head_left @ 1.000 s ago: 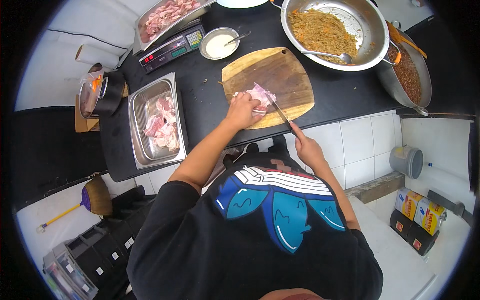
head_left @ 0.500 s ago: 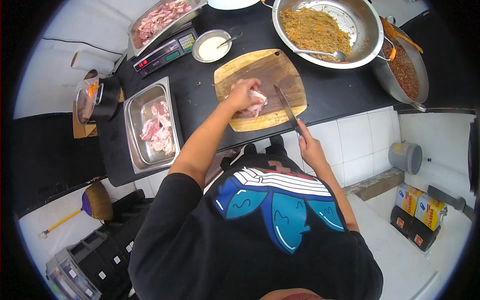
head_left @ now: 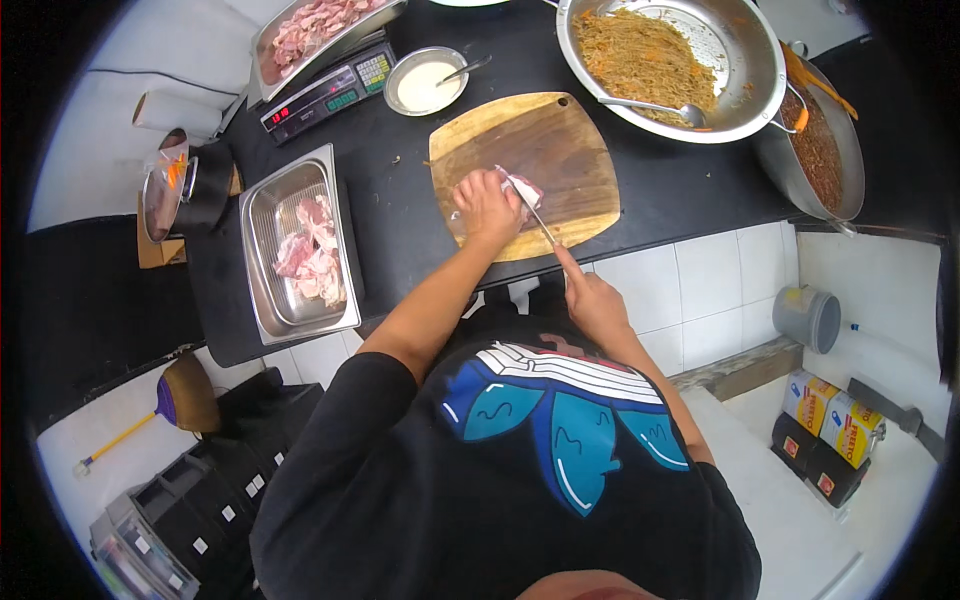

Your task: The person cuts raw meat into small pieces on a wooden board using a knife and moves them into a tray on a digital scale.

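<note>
A pale pink piece of raw meat lies on the wooden cutting board. My left hand presses down on it, fingers curled over its left side and hiding much of it. In my right hand is a kitchen knife, gripped by the handle, its blade slanting up and left to the meat beside my left fingers. How deep the blade sits in the meat I cannot tell. Left of the board stands a steel pan with several chunks of raw meat in it.
A digital scale carries a steel tray of cut meat. Near it is a bowl of white sauce with a spoon. A large basin of orange-brown shredded food and a pot of reddish-brown food stand at the right.
The knife has moved left from the bare side of the board onto the meat, my right hand with it. My left hand has turned, and its fingers now curl over the meat's left side.
</note>
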The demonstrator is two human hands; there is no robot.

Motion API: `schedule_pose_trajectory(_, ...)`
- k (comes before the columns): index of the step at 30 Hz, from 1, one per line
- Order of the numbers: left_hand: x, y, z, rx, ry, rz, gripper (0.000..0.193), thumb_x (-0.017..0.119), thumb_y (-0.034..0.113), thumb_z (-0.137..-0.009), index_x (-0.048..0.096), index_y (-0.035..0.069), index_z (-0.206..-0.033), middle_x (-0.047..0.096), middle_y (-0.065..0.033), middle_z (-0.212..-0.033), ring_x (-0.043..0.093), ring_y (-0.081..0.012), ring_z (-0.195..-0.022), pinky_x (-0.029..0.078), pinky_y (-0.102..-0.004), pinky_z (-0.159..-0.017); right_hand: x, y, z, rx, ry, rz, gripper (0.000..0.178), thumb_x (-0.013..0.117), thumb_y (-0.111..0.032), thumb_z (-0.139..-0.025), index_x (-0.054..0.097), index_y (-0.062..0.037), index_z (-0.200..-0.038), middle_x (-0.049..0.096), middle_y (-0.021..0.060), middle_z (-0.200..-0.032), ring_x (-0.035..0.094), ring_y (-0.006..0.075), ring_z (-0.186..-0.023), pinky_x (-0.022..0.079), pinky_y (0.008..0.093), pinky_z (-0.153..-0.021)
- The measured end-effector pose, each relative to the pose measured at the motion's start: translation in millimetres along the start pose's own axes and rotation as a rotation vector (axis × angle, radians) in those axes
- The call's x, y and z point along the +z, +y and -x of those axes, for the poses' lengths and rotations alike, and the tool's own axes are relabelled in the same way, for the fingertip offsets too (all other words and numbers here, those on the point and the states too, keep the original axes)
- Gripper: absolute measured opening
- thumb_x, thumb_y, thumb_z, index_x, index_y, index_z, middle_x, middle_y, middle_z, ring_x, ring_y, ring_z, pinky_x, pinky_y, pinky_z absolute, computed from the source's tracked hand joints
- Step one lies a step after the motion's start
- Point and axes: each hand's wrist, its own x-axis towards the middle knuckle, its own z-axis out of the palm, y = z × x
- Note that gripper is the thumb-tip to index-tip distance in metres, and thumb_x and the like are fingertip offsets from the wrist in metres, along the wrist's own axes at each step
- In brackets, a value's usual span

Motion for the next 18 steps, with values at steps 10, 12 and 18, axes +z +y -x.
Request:
schedule_pose_trajectory(10, 5.8, -5.7, 0.1, 0.025, -0.029, -0.006, 0.023, 0.063, 0.015, -0.075, 0.054, 0.004, -0.093, 0.05, -0.0162, -0.1, 0.046, -0.0354, -0.1, 0.033, -0.0497, -0.09, 3.3, -15.1, -39.6, 0.06, -0.074, 0.024, 0.063, 0.05, -0.014, -0.09, 0.029, -0.0299, -0.147, 0.062, 0.0212, -0.073, 0.063, 0.0393, -0.066, 0.049, 0.0522, -0.061)
schedule_pose_trajectory(12, 5.2, -8.0, -1.2, 0.009, -0.027, -0.005, 0.022, 0.063, 0.015, -0.075, 0.054, 0.004, -0.092, 0.05, -0.016, -0.098, 0.047, -0.0353, -0.099, 0.034, -0.0497, -0.089, 9.1, -18.4, -67.9, 0.012, -0.021, -0.038, 0.062, 0.05, -0.01, -0.089, 0.031, -0.0273, -0.146, 0.063, 0.0229, -0.075, 0.062, 0.0413, -0.069, 0.048, 0.0522, -0.062)
schedule_pose_trajectory(18, 3.9, -5.0, -6.3, -0.019, -0.036, -0.066, 0.02, 0.062, 0.014, -0.075, 0.054, 0.005, -0.091, 0.05, -0.015, -0.094, 0.048, -0.0345, -0.095, 0.035, -0.0483, -0.087, -6.4, -21.7, -58.7, 0.087, -0.143, -0.03, 0.063, 0.048, -0.01, -0.09, 0.027, -0.0262, -0.147, 0.064, 0.0232, -0.075, 0.063, 0.0427, -0.07, 0.047, 0.0537, -0.065)
